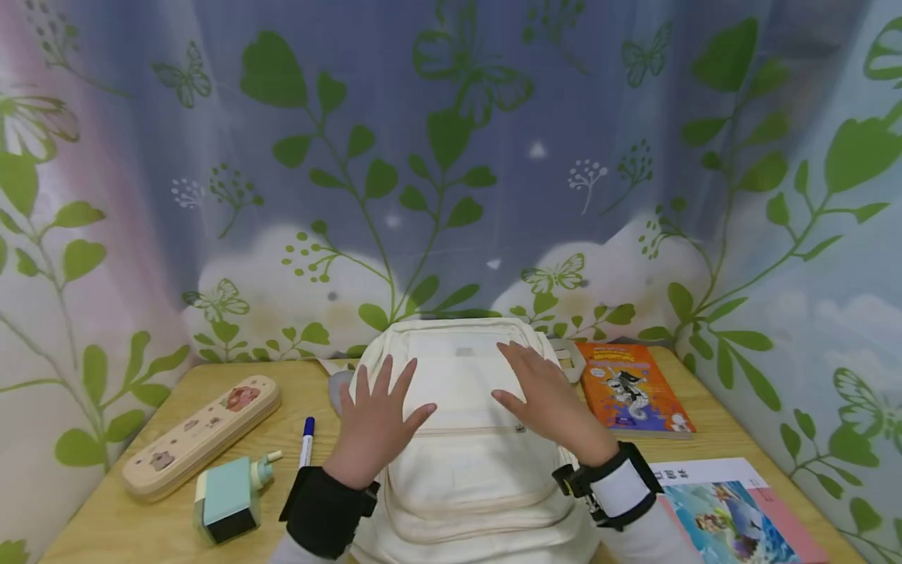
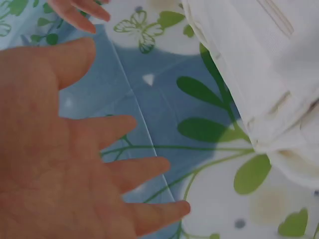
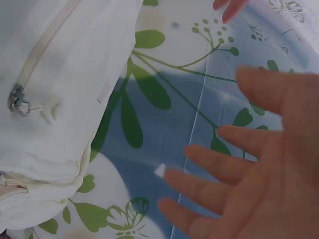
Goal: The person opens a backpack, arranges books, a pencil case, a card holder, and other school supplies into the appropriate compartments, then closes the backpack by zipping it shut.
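Note:
A white backpack [image 1: 472, 470] stands on the table in front of the person, its zips and front pockets facing them. Above its left side the left hand [image 1: 380, 423] is held with fingers spread and straight. The right hand [image 1: 550, 392] hovers over the backpack's upper right side, fingers extended, overlapping it in the head view. In the left wrist view, the left palm [image 2: 65, 149] shows nothing in it, with the backpack [image 2: 269, 59] beyond the fingertips. The right wrist view shows the right hand [image 3: 249, 169] with bare, spread fingers beside the backpack [image 3: 65, 99] and its metal zip pull [image 3: 19, 102].
On the left of the table [image 1: 92, 533] lie a beige pencil case [image 1: 204, 439], a mint-green and black box-shaped device [image 1: 229, 501] and a blue-capped marker [image 1: 307, 442]. To the right are an orange book [image 1: 634, 388] and a pink-edged picture book [image 1: 733, 509]. A leaf-print curtain [image 1: 451, 196] hangs behind.

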Motion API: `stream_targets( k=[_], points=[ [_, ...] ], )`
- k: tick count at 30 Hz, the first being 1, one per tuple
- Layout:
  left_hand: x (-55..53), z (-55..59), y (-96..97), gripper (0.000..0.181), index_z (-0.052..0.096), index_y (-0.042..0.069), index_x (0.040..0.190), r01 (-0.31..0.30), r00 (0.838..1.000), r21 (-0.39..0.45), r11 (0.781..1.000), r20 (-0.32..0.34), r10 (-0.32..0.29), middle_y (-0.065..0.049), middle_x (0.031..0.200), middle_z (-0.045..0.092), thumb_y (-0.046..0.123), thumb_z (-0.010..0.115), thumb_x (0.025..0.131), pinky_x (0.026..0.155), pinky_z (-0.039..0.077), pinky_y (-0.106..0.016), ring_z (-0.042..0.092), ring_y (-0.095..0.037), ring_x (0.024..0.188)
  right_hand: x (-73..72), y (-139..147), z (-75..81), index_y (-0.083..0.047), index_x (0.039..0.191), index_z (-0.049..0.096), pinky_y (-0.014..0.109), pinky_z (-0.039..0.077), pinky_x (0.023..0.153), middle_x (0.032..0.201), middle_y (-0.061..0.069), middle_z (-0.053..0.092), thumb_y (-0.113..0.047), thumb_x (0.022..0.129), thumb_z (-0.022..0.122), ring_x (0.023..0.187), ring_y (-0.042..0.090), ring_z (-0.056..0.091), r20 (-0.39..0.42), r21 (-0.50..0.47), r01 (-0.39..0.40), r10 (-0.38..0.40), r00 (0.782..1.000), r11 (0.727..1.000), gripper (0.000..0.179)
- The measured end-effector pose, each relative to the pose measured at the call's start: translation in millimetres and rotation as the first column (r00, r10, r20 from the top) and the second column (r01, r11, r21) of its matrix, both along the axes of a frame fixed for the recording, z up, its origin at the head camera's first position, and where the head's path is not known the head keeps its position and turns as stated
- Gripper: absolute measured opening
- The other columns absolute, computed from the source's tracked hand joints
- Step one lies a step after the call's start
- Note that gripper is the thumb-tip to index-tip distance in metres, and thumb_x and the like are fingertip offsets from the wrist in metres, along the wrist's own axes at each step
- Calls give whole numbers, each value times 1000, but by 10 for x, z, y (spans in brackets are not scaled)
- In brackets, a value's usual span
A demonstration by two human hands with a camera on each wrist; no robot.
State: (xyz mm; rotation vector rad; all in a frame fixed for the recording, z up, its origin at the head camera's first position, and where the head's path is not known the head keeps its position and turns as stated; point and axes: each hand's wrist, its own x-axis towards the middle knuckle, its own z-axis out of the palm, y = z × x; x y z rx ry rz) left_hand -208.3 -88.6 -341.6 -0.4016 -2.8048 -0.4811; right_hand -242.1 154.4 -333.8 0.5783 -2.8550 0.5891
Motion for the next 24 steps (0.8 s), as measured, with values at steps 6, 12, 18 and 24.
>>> stream_targets(
  k=[6, 12, 18, 24],
  points=[
    [-123, 93, 81, 50, 44, 14, 139, 271, 951, 44, 962, 144, -274, -17, 144, 40, 40, 49, 96, 108, 26, -54, 36, -40, 133, 84, 328, 14, -9, 122, 57, 34, 48, 62, 109, 10, 67, -17, 97, 50, 77, 21, 62, -26, -112, 66, -69, 997, 992, 27],
    [-317, 201, 451, 41, 51, 17, 133, 510, 804, 78, 857, 312, -506, -5, 136, 51, 37, 46, 98, 103, 37, -36, 47, -22, 127, 152, 730, -150, -7, 99, 65, 25, 41, 52, 82, 3, 67, -5, 91, 56, 60, 10, 53, -123, -14, 162, -163, 979, 987, 12],
    [-523, 55, 1001, 33, 59, 19, 126, 690, 680, -41, 723, 380, -627, 4, 125, 60, 32, 45, 99, 98, 40, -23, 54, -12, 118, 266, 993, -464, -3, 90, 50, 29, 46, 63, 83, 8, 59, 17, 78, 46, 75, 19, 57, 14, -45, 118, -118, 993, 992, 24],
    [-665, -178, 1499, 28, 64, 17, 119, 782, 620, -203, 589, 351, -702, 5, 116, 64, 24, 46, 99, 91, 43, -16, 59, -7, 108, 396, 1120, -743, 6, 122, 38, 25, 39, 56, 95, 13, 61, 17, 72, 48, 64, 17, 50, 334, -153, 128, -71, 940, 980, 52]
  ],
)
